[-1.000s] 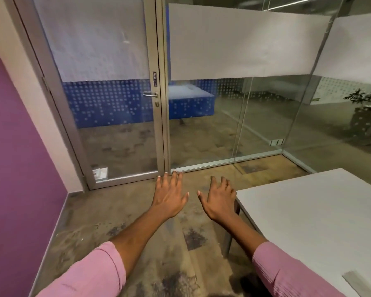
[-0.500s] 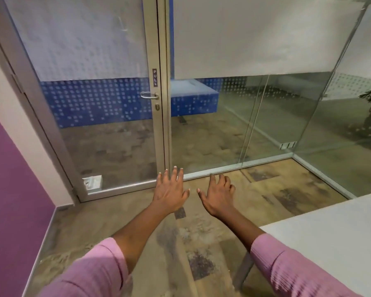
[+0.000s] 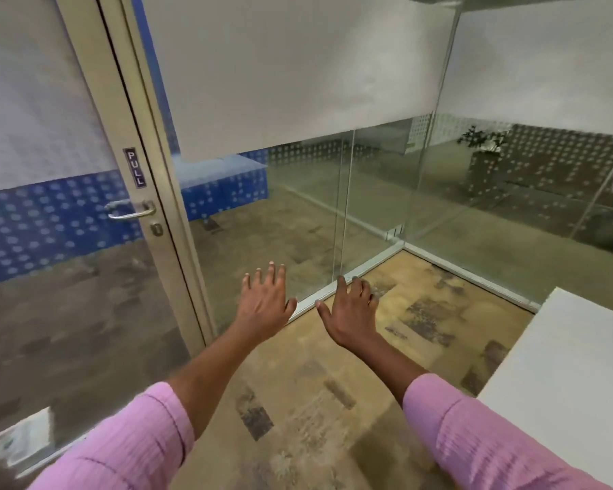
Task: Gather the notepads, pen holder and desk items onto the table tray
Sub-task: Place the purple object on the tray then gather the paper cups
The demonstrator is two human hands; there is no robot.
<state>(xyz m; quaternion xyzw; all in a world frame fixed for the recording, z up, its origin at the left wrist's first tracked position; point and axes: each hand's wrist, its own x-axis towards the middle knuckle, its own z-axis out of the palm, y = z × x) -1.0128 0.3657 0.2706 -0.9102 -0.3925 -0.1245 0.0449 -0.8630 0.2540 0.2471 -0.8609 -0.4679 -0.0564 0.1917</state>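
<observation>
My left hand (image 3: 264, 300) and my right hand (image 3: 351, 313) are stretched out in front of me, palms down, fingers spread, side by side above the patterned floor. Neither holds anything. Pink sleeves cover both forearms. A corner of a white table (image 3: 577, 366) shows at the right edge, with only a bare top in view. No notepads, pen holder, desk items or tray are in view.
A glass door (image 3: 68, 277) with a metal handle (image 3: 130, 209) and a PULL label stands at the left. Glass partition walls (image 3: 368, 206) with frosted bands close off the front and right. Carpeted floor (image 3: 315, 401) lies between me and the glass.
The view has swung right and closer to the glass; the purple wall has left the frame and the table has slid to the right edge. Both hands stay outstretched and empty.
</observation>
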